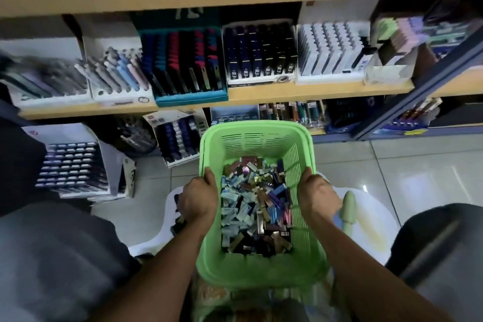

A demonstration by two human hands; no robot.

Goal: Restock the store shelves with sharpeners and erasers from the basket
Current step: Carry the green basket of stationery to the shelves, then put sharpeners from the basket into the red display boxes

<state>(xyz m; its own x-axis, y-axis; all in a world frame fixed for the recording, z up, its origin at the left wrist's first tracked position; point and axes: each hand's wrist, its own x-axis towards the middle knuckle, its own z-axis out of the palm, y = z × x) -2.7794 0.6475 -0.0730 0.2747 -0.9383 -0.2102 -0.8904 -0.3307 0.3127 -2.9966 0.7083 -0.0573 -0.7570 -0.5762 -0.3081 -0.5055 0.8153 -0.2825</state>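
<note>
You grip a slotted green plastic basket (257, 138) by its long rims, left hand (200, 197) and right hand (317, 195) each curled over an edge, arms extended. Small wrapped sharpeners and erasers (254, 204) lie heaped inside, before wooden shelves (235, 97) above a glossy tiled floor (418, 165).
</note>
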